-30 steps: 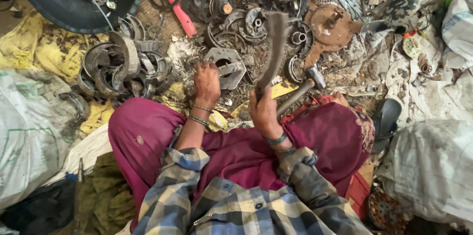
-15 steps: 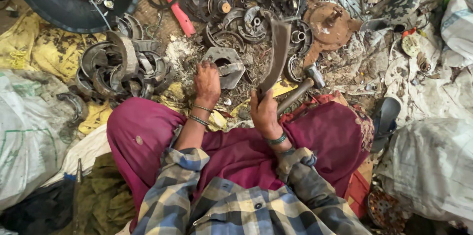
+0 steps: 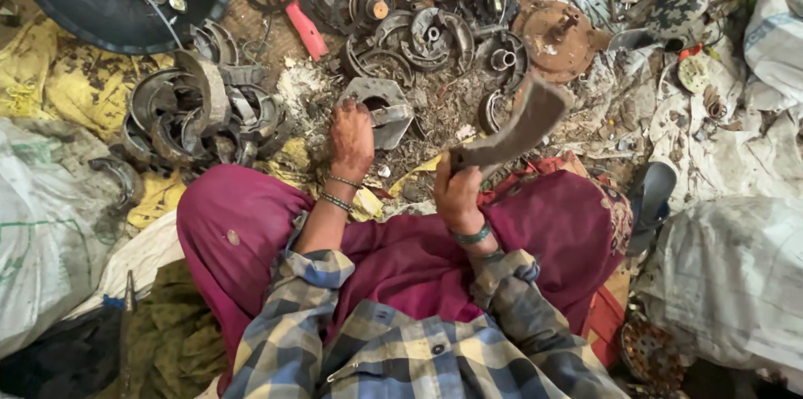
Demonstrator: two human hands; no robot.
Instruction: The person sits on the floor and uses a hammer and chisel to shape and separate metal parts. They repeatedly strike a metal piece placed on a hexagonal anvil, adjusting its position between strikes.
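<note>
A curved metal piece (image 3: 519,127), probably heavy and stiff, is gripped at its lower end by the right hand (image 3: 456,194), fingers wrapped round it. The left hand (image 3: 351,138) is laid on a grey metal block (image 3: 381,108), fingers seemingly loose.

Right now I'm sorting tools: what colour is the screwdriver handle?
Red, on the screwdriver lying among scrap parts; head view shows it.

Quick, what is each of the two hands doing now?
Left hand: open, resting on a grey metal part.
Right hand: closed on a curved metal piece.
</note>
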